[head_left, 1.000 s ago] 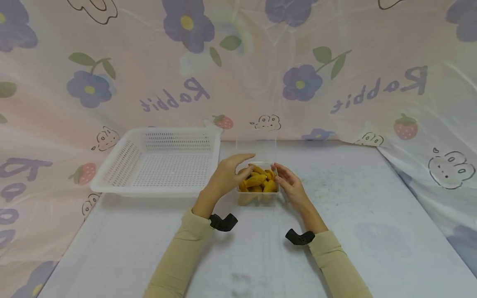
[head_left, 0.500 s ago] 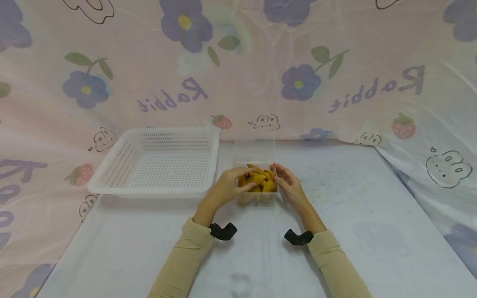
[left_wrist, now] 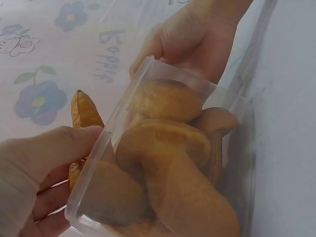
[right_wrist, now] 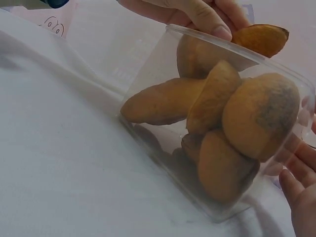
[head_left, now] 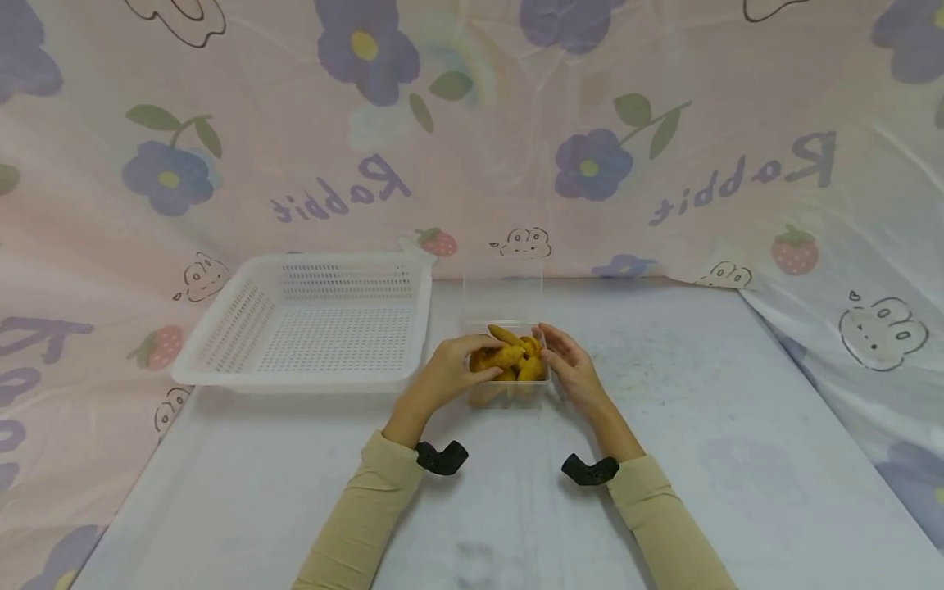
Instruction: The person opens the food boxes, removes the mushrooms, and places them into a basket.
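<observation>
A clear plastic box [head_left: 509, 395] stands on the table, filled with several yellow-brown mushrooms [left_wrist: 182, 182]. My left hand [head_left: 451, 366] reaches over the box's left rim. Its thumb and fingers close round a mushroom [head_left: 505, 356] at the top of the pile, which the right wrist view shows poking above the rim. My right hand [head_left: 578, 377] rests against the box's right wall, fingers loosely extended along the outside. In the left wrist view, the box wall partly hides the left fingers.
A white perforated plastic basket [head_left: 339, 336] stands to the left of the box. Behind the box, its clear lid [head_left: 503, 293] stands upright. A patterned cloth [head_left: 487, 147] hangs at the back of the white table [head_left: 708, 426].
My left hand has lowered from above the box's left rim onto the mushrooms, and its fingers have closed round one. The right hand stays against the box.
</observation>
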`<action>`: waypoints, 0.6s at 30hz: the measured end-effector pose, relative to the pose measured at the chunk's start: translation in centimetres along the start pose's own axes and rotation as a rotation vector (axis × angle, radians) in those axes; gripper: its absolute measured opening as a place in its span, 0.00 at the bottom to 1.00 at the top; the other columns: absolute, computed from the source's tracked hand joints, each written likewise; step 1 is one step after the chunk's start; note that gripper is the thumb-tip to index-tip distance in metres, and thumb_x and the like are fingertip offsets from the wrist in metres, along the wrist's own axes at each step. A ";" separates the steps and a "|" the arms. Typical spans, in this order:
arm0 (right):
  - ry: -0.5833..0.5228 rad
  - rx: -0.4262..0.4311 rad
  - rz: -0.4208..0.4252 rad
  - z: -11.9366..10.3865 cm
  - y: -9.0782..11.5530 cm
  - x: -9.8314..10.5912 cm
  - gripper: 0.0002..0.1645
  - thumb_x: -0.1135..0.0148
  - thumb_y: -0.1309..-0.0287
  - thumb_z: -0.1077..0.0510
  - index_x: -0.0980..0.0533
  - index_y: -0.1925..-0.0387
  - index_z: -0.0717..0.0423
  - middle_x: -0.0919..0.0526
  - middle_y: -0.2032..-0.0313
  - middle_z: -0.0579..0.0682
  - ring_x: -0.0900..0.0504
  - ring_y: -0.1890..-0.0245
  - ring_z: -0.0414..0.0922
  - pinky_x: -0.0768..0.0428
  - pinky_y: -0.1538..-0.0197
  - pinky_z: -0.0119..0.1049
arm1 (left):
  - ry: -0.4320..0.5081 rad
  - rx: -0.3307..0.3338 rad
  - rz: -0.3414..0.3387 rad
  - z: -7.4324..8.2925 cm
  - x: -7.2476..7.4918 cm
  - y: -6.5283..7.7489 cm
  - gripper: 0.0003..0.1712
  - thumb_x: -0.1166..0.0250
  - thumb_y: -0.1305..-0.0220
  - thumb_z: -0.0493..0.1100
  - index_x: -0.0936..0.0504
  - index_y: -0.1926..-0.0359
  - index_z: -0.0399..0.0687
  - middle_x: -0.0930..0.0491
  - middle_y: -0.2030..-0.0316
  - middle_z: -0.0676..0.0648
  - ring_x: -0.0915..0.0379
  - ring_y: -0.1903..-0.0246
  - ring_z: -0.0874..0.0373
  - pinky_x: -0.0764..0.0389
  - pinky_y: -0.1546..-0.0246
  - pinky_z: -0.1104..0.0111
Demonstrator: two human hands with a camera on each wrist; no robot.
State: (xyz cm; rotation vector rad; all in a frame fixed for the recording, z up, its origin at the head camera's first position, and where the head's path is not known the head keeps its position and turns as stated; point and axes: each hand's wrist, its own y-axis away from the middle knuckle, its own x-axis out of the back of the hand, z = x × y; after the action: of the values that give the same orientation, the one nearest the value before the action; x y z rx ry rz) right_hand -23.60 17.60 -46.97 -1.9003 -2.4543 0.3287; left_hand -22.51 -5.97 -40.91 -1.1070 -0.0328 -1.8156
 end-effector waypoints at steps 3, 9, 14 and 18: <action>-0.006 0.001 -0.001 -0.1 0.0 -0.1 0.34 0.49 0.30 0.59 0.46 0.30 0.69 0.46 0.29 0.71 0.30 0.38 0.26 0.29 0.38 0.15 | 0.001 -0.004 -0.001 -0.2 -0.1 0.0 0.19 0.29 0.44 0.37 0.18 0.50 0.38 0.15 0.52 0.41 0.18 0.52 0.50 0.15 0.51 0.64; -0.011 0.005 -0.003 -0.2 0.1 -0.1 0.34 0.49 0.30 0.60 0.47 0.30 0.69 0.47 0.29 0.72 0.30 0.39 0.25 0.30 0.38 0.15 | -0.018 -0.031 0.011 -0.1 -0.1 -0.1 0.19 0.30 0.44 0.38 0.18 0.51 0.38 0.15 0.53 0.41 0.17 0.54 0.51 0.15 0.54 0.65; -0.011 0.003 -0.002 -0.1 0.1 -0.1 0.34 0.49 0.30 0.60 0.47 0.29 0.69 0.46 0.29 0.71 0.29 0.39 0.25 0.29 0.38 0.15 | -0.003 -0.048 0.033 0.3 0.1 -0.3 0.19 0.30 0.44 0.37 0.18 0.51 0.38 0.15 0.52 0.40 0.18 0.52 0.50 0.15 0.52 0.65; -0.014 0.013 0.000 -0.1 0.0 -0.1 0.34 0.49 0.30 0.60 0.47 0.30 0.70 0.44 0.30 0.70 0.29 0.39 0.26 0.29 0.38 0.15 | 0.000 -0.073 0.067 0.6 0.4 -0.4 0.18 0.29 0.45 0.37 0.18 0.52 0.37 0.15 0.53 0.40 0.17 0.52 0.50 0.15 0.52 0.65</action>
State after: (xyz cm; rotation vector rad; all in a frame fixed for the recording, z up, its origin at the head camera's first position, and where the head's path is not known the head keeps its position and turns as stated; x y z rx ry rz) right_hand -23.58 17.49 -46.89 -1.9002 -2.4548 0.3584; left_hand -22.49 -5.78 -40.12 -1.1463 0.0703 -1.7694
